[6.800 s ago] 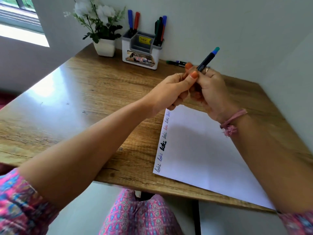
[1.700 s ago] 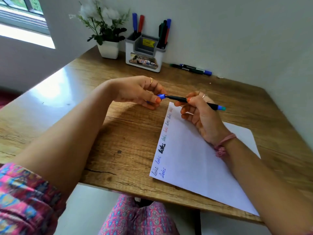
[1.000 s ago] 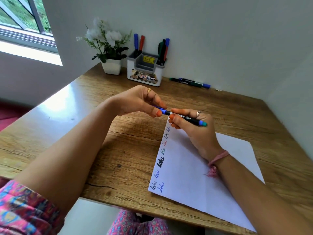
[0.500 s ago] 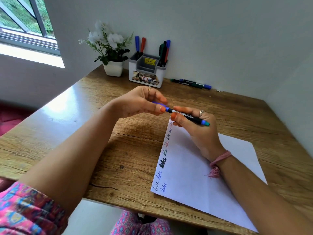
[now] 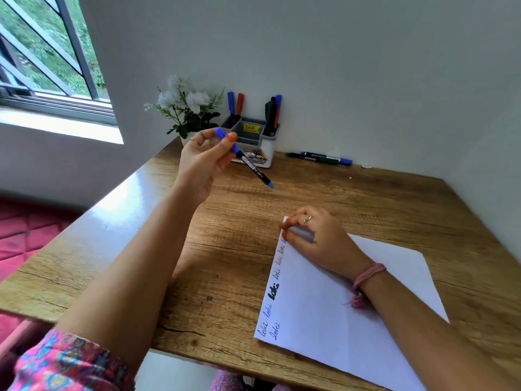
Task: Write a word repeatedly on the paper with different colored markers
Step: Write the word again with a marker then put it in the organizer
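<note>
Paper flat on desk, right hand resting on its far corner, fingers curled, holding nothing. Left hand raised, fingers pinched around capped blue marker. Column of words down left edge, second column just begun: one word. Most of sheet blank. More markers in holder. Judged early; much writing left.

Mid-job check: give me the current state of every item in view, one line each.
Blue marker: capped, held in the air in the left hand.
Right hand: empty, fingers pressing down the paper's far corner.
Paper: flat on the desk, words written down its left edge.
Pen holder: upright, markers standing in it.
Two markers: capped, lying by the wall.
</note>
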The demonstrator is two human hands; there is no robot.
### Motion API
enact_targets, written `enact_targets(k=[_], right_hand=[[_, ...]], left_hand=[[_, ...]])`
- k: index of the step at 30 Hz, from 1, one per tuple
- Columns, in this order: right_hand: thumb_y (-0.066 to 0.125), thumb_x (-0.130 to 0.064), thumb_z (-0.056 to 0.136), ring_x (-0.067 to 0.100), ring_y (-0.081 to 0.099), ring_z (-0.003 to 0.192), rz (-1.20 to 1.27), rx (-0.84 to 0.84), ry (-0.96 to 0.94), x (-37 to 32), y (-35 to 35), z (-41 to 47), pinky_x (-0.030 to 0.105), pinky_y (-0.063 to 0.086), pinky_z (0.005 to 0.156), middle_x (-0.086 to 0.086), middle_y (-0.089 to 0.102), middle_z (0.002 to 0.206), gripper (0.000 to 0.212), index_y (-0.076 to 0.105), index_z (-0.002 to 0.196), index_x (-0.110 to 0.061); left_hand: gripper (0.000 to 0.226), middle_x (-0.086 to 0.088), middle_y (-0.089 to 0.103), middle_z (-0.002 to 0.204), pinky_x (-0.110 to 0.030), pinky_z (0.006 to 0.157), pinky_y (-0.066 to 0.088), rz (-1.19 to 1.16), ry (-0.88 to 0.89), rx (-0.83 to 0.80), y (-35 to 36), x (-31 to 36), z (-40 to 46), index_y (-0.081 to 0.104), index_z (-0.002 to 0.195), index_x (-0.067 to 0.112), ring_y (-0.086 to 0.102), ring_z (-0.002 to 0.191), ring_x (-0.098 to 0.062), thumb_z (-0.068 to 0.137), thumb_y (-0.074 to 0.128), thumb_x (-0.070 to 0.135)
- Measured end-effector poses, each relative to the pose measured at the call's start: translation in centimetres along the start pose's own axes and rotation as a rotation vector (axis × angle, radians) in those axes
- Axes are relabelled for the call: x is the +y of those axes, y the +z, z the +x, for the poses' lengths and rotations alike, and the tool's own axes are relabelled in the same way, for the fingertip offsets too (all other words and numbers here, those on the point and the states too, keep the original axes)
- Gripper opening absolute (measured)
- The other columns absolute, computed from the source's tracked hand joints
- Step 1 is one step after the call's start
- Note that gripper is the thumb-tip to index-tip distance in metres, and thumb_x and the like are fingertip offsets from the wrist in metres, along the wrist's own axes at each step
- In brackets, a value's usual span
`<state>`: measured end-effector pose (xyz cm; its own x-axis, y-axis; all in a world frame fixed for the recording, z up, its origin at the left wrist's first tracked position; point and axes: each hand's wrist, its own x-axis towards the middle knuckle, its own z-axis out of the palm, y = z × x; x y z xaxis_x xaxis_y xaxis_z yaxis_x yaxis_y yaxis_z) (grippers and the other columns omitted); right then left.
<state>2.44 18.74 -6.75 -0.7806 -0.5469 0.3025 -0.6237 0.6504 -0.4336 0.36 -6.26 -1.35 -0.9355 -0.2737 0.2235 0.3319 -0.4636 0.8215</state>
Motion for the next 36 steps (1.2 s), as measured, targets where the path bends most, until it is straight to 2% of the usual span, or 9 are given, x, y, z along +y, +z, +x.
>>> enact_targets(k=[5, 7, 10, 13, 16, 19, 26, 31, 36], right_hand=[[0.061, -0.04, 0.086, 0.005, 0.047, 0.1, 0.077, 0.012, 0.031, 0.1, 0.2, 0.1, 0.042, 0.043, 0.091, -0.012, 0.056, 0.104, 0.022, 0.068, 0.1, -0.024], [0.059, -0.044, 0.085, 0.005, 0.047, 0.101, 0.087, 0.003, 0.048, 0.2, 0.3, 0.2, 0.04, 0.043, 0.092, -0.013, 0.056, 0.104, 0.026, 0.068, 0.1, -0.025], [0.053, -0.048, 0.082, 0.001, 0.047, 0.101, 0.11, 0.009, 0.038, 0.3, 0.5, 0.1, 0.035, 0.042, 0.091, -0.016, 0.056, 0.103, 0.032, 0.069, 0.098, -0.025], [0.051, -0.052, 0.081, -0.003, 0.046, 0.102, 0.112, 0.028, 0.029, 0.5, 0.6, 0.1, 0.03, 0.041, 0.091, -0.018, 0.056, 0.102, 0.036, 0.068, 0.096, -0.025], [0.053, -0.051, 0.081, -0.003, 0.046, 0.104, 0.121, 0.033, 0.034, 0.7, 0.7, 0.2, 0.031, 0.041, 0.093, -0.021, 0.055, 0.102, 0.031, 0.067, 0.094, -0.026], [0.055, -0.051, 0.081, -0.005, 0.045, 0.106, 0.154, 0.051, 0.028, 0.7, 0.7, 0.3, 0.032, 0.041, 0.094, -0.025, 0.053, 0.102, 0.027, 0.068, 0.093, -0.03], [0.054, -0.051, 0.08, -0.004, 0.044, 0.107, 0.175, 0.055, 0.03, 0.8, 0.8, 0.5, 0.034, 0.04, 0.095, -0.026, 0.052, 0.101, 0.025, 0.067, 0.093, -0.033], [0.054, -0.052, 0.081, -0.005, 0.043, 0.107, 0.17, 0.035, 0.044, 0.8, 0.9, 0.5, 0.034, 0.04, 0.095, -0.029, 0.05, 0.103, 0.022, 0.064, 0.094, -0.037], [0.056, -0.05, 0.082, -0.007, 0.04, 0.108, 0.154, 0.023, 0.057, 0.7, 0.8, 0.5, 0.032, 0.038, 0.096, -0.03, 0.049, 0.104, 0.021, 0.065, 0.095, -0.036]], left_hand=[[0.027, 0.0, 0.066, 0.088, -0.03, 0.077, 0.057, 0.38, 0.398, 0.169, 0.8, 2.2, 2.0, 0.057, 0.099, 0.018, 0.069, 0.082, -0.014, 0.08, 0.071, 0.005], [0.031, 0.001, 0.063, 0.088, -0.031, 0.077, 0.057, 0.493, 0.539, 0.221, 1.6, 3.6, 4.5, 0.054, 0.102, 0.015, 0.068, 0.077, -0.012, 0.079, 0.071, 0.004], [0.032, 0.0, 0.064, 0.095, -0.021, 0.074, 0.056, 0.713, 0.639, 0.257, 2.9, 5.7, 8.8, 0.055, 0.107, 0.01, 0.068, 0.081, -0.011, 0.08, 0.072, 0.013], [0.033, 0.002, 0.066, 0.096, -0.016, 0.073, 0.054, 0.886, 0.624, 0.264, 3.4, 6.2, 12.6, 0.058, 0.107, 0.009, 0.066, 0.08, -0.008, 0.079, 0.073, 0.016], [0.03, -0.006, 0.067, 0.101, -0.01, 0.067, 0.049, 0.996, 0.55, 0.258, 3.1, 5.3, 15.3, 0.058, 0.105, 0.008, 0.062, 0.078, -0.009, 0.08, 0.072, 0.012], [0.03, -0.011, 0.066, 0.103, -0.01, 0.063, 0.043, 1.157, 0.496, 0.233, 2.4, 4.2, 17.0, 0.06, 0.105, 0.004, 0.058, 0.08, -0.011, 0.079, 0.073, 0.009], [0.026, -0.019, 0.065, 0.102, -0.03, 0.078, 0.051, 1.396, 0.413, 0.128, 2.1, 2.7, 19.6, 0.063, 0.1, -0.002, 0.063, 0.091, -0.028, 0.078, 0.073, 0.008], [0.027, -0.02, 0.065, 0.105, -0.03, 0.082, 0.046, 1.529, 0.366, 0.128, 1.9, 2.2, 20.9, 0.066, 0.099, -0.003, 0.062, 0.096, -0.03, 0.079, 0.073, 0.014], [0.026, -0.021, 0.067, 0.107, -0.041, 0.091, 0.048, 1.525, 0.285, 0.109, 2.0, 2.1, 21.1, 0.068, 0.103, -0.005, 0.063, 0.1, -0.035, 0.091, 0.058, 0.016]])
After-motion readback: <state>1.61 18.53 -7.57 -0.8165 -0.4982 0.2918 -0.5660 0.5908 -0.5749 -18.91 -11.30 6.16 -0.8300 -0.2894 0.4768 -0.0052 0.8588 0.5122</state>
